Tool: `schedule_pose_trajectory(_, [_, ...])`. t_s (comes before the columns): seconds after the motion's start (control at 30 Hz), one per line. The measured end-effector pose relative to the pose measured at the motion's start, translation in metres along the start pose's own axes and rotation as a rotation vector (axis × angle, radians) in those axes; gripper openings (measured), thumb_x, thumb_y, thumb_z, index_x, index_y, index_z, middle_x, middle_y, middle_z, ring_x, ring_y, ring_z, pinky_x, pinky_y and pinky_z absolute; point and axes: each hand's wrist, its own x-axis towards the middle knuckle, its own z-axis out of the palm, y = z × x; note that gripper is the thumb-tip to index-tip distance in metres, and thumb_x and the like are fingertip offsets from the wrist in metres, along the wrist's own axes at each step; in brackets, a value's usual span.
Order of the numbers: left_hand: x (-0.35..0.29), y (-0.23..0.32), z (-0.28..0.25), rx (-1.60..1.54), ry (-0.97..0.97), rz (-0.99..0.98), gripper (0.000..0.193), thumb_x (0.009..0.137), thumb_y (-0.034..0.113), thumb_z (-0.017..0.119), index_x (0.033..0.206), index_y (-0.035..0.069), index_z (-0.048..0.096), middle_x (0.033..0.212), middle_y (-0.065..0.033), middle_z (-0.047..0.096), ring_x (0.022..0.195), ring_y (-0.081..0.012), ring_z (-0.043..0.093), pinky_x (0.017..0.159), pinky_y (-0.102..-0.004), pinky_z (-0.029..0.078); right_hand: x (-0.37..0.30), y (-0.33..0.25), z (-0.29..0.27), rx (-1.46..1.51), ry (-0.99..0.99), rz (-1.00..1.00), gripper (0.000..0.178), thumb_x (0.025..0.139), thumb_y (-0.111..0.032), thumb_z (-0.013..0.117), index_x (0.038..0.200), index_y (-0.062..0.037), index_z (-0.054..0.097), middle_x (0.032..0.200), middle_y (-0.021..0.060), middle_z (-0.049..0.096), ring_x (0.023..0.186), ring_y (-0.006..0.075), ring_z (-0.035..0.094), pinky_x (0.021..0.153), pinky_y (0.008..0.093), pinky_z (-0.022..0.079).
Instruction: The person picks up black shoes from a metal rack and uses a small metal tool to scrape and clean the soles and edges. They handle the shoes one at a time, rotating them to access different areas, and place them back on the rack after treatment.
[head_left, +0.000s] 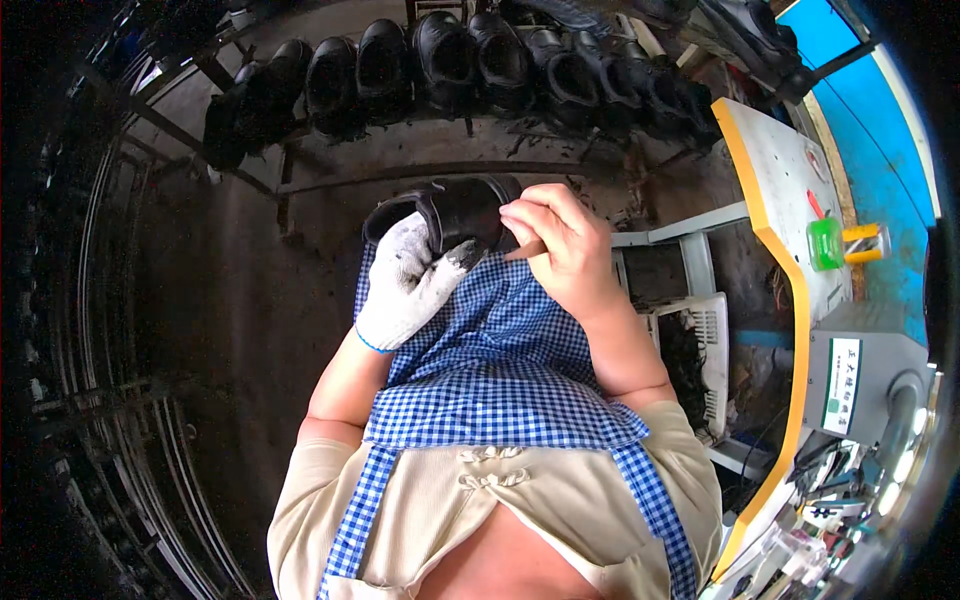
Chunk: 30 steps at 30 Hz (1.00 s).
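Observation:
A black leather shoe (462, 212) is held up in front of my apron. My left hand (400, 285), in a white knitted glove with dark smudges, is closed around it, thumb on the near side and the other fingers out of sight inside or behind the shoe. At the shoe's right end is my bare right hand (572, 245), its thumb and fingertips pinched together close against the leather. Whatever lies between those fingertips is too small or hidden to make out.
Several black shoes (445, 62) stand in a row on a rack beyond my hands. On the right is a white worktable with a yellow edge (765, 215), bearing a green bottle (826, 244) and a grey machine (868, 370). A white plastic crate (712, 350) sits below.

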Motion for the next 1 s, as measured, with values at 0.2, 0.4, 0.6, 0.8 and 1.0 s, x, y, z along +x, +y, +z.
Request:
schedule_pose_trajectory(0.2, [0.002,0.009,0.000,-0.024,0.006,-0.063,0.024,0.090,0.008,0.066,0.113,0.000,0.064,0.106,-0.0051,0.068,0.094,-0.0105,0.061,0.084,-0.0253,0.048,-0.014,0.013,0.015,1.094,0.058,0.559,0.004,0.096,-0.009,0.059,0.097,-0.0060,0.057,0.091,0.0002,0.052,0.064,0.0050,0.042,0.052,0.0190,0.034])
schedule_pose_trajectory(0.4, [0.000,0.012,0.006,-0.217,0.072,-0.194,0.023,0.091,0.007,0.064,0.113,0.001,0.064,0.102,-0.0041,0.066,0.091,-0.0115,0.060,0.081,-0.0254,0.048,-0.019,0.006,0.026,0.914,0.168,0.455,0.006,0.096,-0.010,0.059,0.097,-0.0039,0.056,0.092,0.0009,0.051,0.070,0.0064,0.045,0.060,0.0206,0.037])
schedule_pose_trajectory(0.6, [-0.008,-0.020,-0.001,-0.105,0.045,-0.173,0.024,0.095,0.018,0.055,0.112,0.004,0.064,0.099,-0.0056,0.067,0.087,-0.0117,0.062,0.075,-0.0236,0.049,0.003,0.006,0.011,0.473,-0.029,0.122,0.013,0.086,-0.004,0.068,0.094,-0.0060,0.058,0.092,0.0077,0.057,0.071,0.0188,0.059,0.056,0.0279,0.047])
schedule_pose_trajectory(0.8, [-0.007,-0.019,0.020,-0.085,0.196,-0.209,0.016,0.094,0.009,0.053,0.107,0.006,0.062,0.103,-0.0053,0.066,0.092,-0.0161,0.063,0.080,-0.0281,0.051,-0.004,-0.004,0.015,0.057,-0.059,-0.064,0.030,0.075,-0.002,0.072,0.100,-0.0067,0.056,0.099,0.0080,0.061,0.079,0.0255,0.067,0.058,0.0351,0.054])
schedule_pose_trajectory(1.0, [-0.007,-0.021,0.028,-0.332,0.308,-0.207,0.015,0.094,0.007,0.055,0.108,0.004,0.060,0.103,-0.0054,0.062,0.096,-0.0132,0.057,0.083,-0.0322,0.048,-0.009,-0.015,0.019,0.312,0.062,0.030,0.024,0.082,0.002,0.069,0.100,-0.0050,0.054,0.085,0.0122,0.063,0.074,0.0301,0.066,0.059,0.0354,0.054])
